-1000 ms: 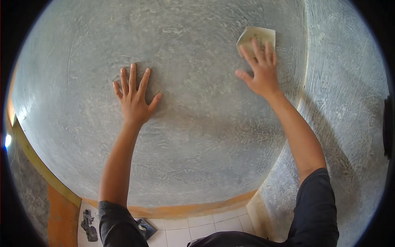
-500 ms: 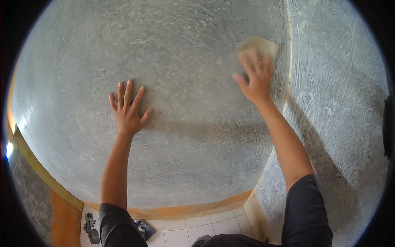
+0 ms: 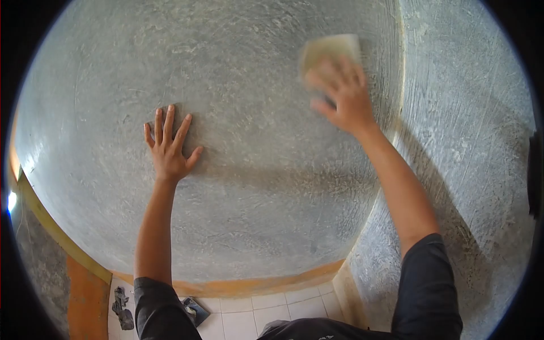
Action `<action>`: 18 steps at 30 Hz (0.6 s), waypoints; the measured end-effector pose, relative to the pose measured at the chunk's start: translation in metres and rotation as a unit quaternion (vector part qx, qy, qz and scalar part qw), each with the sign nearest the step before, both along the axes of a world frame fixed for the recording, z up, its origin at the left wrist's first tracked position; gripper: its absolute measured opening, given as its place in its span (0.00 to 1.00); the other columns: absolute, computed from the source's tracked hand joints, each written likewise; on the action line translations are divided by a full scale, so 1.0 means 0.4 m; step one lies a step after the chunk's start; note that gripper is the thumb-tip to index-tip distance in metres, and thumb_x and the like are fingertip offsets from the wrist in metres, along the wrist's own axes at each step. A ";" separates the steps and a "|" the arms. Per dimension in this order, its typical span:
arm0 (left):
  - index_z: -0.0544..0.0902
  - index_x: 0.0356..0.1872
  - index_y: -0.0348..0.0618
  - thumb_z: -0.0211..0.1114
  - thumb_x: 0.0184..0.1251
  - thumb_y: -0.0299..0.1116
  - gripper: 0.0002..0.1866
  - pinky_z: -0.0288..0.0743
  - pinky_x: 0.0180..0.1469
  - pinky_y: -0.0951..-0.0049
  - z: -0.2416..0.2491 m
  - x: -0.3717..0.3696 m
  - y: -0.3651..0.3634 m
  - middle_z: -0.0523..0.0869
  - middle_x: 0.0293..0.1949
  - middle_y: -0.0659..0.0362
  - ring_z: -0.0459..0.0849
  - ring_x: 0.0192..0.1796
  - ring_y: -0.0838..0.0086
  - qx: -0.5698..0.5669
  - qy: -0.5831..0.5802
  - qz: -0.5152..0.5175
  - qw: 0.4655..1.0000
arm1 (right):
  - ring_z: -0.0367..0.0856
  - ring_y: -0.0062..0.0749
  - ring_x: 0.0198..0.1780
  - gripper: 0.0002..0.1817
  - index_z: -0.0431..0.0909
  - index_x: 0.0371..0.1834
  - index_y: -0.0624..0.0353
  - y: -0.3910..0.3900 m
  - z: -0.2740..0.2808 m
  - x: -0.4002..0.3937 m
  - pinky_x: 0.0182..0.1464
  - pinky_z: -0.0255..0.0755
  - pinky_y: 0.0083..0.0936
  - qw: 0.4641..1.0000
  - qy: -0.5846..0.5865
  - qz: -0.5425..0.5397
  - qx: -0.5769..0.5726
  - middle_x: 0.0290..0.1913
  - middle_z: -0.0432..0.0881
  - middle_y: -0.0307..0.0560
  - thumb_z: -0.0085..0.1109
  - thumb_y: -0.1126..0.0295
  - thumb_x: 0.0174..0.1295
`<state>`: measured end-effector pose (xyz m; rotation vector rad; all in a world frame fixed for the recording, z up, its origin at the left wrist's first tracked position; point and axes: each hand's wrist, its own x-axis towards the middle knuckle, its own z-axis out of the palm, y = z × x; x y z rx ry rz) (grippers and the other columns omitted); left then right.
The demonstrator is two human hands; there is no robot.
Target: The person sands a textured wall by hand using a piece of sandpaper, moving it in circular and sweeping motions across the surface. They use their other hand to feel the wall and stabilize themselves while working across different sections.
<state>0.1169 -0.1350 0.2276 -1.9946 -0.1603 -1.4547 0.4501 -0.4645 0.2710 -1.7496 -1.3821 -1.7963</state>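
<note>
My left hand (image 3: 168,148) lies flat against the grey plastered wall (image 3: 255,226), fingers spread, holding nothing. Higher up and to the right, my right hand (image 3: 347,96) presses a pale, squarish sheet of sandpaper (image 3: 334,46) to the same wall. Motion smears the fingers and the sheet, so its grit and exact edges cannot be made out. The sheet sticks out beyond my fingertips, a little left of the wall corner.
A second rough grey wall (image 3: 464,113) meets the first at the right. Along the bottom run an orange band (image 3: 243,287) and white floor tiles (image 3: 238,323). A dark crumpled thing (image 3: 122,310) and a dark boxy item (image 3: 195,310) lie on the floor.
My right hand has swept the sandpaper left and slightly up, away from the corner. My left hand stays flat on the wall, and the view has shifted slightly.
</note>
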 end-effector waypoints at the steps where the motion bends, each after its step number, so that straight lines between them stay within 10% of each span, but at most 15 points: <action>1: 0.73 0.78 0.62 0.62 0.66 0.63 0.40 0.32 0.84 0.41 -0.003 0.001 -0.001 0.59 0.85 0.52 0.49 0.87 0.53 0.011 -0.002 0.005 1.000 | 0.48 0.51 0.86 0.35 0.76 0.74 0.27 0.014 -0.005 -0.028 0.84 0.40 0.62 1.000 0.001 0.002 -0.005 0.85 0.62 0.38 0.62 0.34 0.64; 7: 0.73 0.78 0.62 0.62 0.67 0.64 0.39 0.33 0.84 0.41 -0.004 0.001 -0.001 0.60 0.85 0.53 0.50 0.87 0.54 0.010 -0.002 0.012 1.000 | 0.54 0.59 0.84 0.37 0.76 0.74 0.27 0.133 -0.075 -0.138 0.83 0.43 0.64 0.979 -0.028 0.135 -0.149 0.82 0.67 0.40 0.64 0.32 0.61; 9: 0.73 0.78 0.62 0.61 0.68 0.64 0.39 0.34 0.84 0.41 -0.003 0.001 0.003 0.60 0.84 0.53 0.50 0.87 0.55 0.006 -0.005 0.009 1.000 | 0.54 0.59 0.84 0.37 0.76 0.74 0.27 0.146 -0.061 -0.142 0.83 0.41 0.66 0.992 0.057 0.053 0.103 0.82 0.66 0.39 0.63 0.31 0.62; 13: 0.73 0.78 0.63 0.60 0.70 0.64 0.38 0.34 0.84 0.42 -0.012 -0.005 0.004 0.60 0.84 0.54 0.51 0.87 0.55 -0.004 -0.002 0.017 1.000 | 0.54 0.57 0.85 0.37 0.75 0.75 0.28 0.193 -0.141 -0.217 0.81 0.42 0.71 0.983 0.030 0.154 -0.099 0.83 0.66 0.41 0.60 0.30 0.64; 18: 0.72 0.78 0.64 0.60 0.70 0.64 0.38 0.35 0.84 0.43 -0.019 -0.006 0.013 0.60 0.84 0.55 0.51 0.87 0.55 -0.014 -0.001 0.015 1.000 | 0.54 0.52 0.85 0.38 0.75 0.74 0.25 0.202 -0.087 -0.191 0.82 0.41 0.68 0.994 0.028 0.099 0.049 0.84 0.64 0.39 0.62 0.29 0.61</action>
